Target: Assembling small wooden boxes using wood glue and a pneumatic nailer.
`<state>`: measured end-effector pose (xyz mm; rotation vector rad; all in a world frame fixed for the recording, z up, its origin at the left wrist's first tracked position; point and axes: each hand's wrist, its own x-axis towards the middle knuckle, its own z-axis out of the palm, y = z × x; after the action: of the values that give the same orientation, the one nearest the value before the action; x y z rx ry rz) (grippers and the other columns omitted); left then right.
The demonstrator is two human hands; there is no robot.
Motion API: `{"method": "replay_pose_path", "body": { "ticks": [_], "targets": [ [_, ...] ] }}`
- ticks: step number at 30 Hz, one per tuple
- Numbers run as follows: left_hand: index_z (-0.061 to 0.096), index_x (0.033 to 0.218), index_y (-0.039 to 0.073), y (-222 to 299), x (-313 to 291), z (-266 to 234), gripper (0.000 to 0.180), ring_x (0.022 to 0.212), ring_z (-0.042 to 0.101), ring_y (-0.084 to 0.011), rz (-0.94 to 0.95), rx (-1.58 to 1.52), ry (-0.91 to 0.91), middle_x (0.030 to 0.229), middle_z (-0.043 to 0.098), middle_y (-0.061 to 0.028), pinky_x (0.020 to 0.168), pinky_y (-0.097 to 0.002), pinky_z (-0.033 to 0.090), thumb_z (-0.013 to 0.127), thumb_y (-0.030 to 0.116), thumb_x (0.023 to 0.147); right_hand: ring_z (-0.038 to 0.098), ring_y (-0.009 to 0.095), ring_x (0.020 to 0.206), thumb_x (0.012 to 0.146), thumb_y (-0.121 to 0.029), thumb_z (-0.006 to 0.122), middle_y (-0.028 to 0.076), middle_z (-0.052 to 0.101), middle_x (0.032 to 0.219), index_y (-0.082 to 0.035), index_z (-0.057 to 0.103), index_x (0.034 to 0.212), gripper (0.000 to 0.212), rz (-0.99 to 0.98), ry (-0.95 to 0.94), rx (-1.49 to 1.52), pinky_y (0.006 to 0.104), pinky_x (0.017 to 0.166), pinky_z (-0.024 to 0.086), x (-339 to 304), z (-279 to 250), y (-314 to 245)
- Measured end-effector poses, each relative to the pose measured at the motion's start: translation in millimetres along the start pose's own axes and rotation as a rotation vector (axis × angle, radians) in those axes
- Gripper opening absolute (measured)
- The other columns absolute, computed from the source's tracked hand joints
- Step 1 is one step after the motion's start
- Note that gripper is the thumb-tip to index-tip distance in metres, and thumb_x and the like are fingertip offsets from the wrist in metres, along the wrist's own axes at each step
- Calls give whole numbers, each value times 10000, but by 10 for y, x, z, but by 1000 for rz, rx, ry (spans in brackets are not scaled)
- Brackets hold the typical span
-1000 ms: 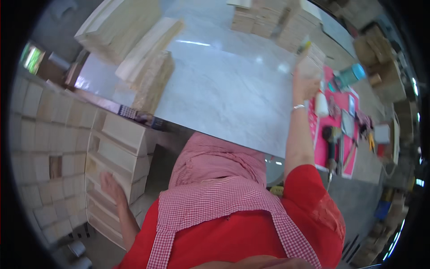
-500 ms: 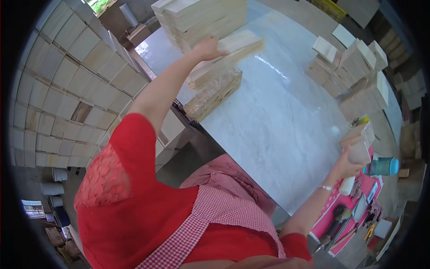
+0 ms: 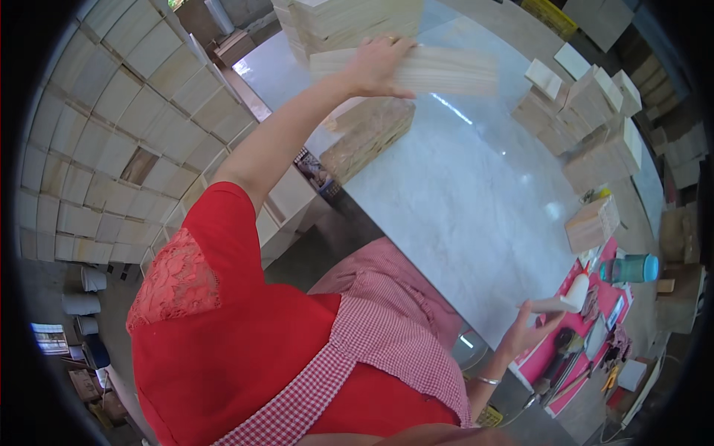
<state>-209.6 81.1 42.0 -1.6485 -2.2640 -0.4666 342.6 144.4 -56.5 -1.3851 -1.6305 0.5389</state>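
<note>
Since the earlier frame, the left hand (image 3: pixel 374 67) has swung a long pale board (image 3: pixel 454 72) out to the right, and the right hand (image 3: pixel 519 336) has drawn back to the near right with a small wooden panel (image 3: pixel 552 304). The left hand's grip is spread across the board, with thumb and fingers at its opposite long edges. The board is slightly blurred and lies crosswise over the far left part of a white table (image 3: pixel 461 193). The right hand's grip is narrow, pinching the panel between thumb and fingers above the table's near right edge.

Just nearer than the board, a wrapped bundle of wood (image 3: pixel 375 143) rests on the table's left side. Beyond the board is a tall stack of boards (image 3: pixel 364 30). To the right, a short stack of small panels (image 3: pixel 593 225) stands farther away than the right hand. A white bottle (image 3: pixel 576 291) with a red tip is just beside the held panel, and a teal jar (image 3: pixel 632 268) is farther right. Both are by a pink mat (image 3: pixel 537 360). Rows of pale wooden boxes (image 3: pixel 152 123) fill the left side.
</note>
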Motion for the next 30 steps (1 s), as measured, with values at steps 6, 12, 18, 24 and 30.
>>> {"method": "replay_pose_path", "body": {
  "ticks": [6, 12, 18, 24, 30],
  "targets": [
    [525, 1329, 95, 784, -505, -92, 752, 1143, 542, -330, 291, -31, 45, 1183, 585, -141, 974, -449, 396, 788, 463, 728, 458, 287, 1335, 830, -135, 776, 194, 445, 1464, 18, 274, 1517, 865, -51, -141, 68, 420, 1049, 402, -267, 119, -214],
    [588, 1254, 76, 1148, -1368, 110, 514, 1132, 559, -278, 526, 40, -8, 1136, 593, -107, 970, -436, 416, 725, 295, 809, 441, 297, 1352, 795, -65, 781, 187, 435, 1471, 11, 271, 1511, 881, -65, -247, 233, 414, 1078, 398, -428, 79, -223],
    [594, 1250, 62, 1194, -1770, 74, 482, 1272, 518, -266, 477, -19, -36, 1287, 582, -103, 1063, -477, 391, 711, 264, 829, 419, 280, 1369, 758, 18, 764, 170, 391, 1507, -7, 237, 1515, 922, -2, -387, 446, 399, 1119, 372, -498, 129, -103],
    [561, 1303, 63, 1717, -1468, 229, 681, 1351, 457, -289, 541, -165, -102, 1385, 539, -131, 1094, -509, 359, 765, 418, 759, 422, 271, 1364, 722, 24, 724, 153, 372, 1527, -26, 248, 1506, 918, 59, -516, 395, 389, 1071, 429, -494, 201, -257],
    [538, 1319, 69, 2155, -952, 639, 945, 1248, 508, -323, 472, -38, -529, 1311, 554, -149, 1006, -509, 406, 826, 600, 593, 428, 293, 1370, 725, -3, 713, 152, 387, 1517, -21, 248, 1500, 903, 27, -606, 346, 401, 1061, 450, -493, 238, -338]
  ]
}}
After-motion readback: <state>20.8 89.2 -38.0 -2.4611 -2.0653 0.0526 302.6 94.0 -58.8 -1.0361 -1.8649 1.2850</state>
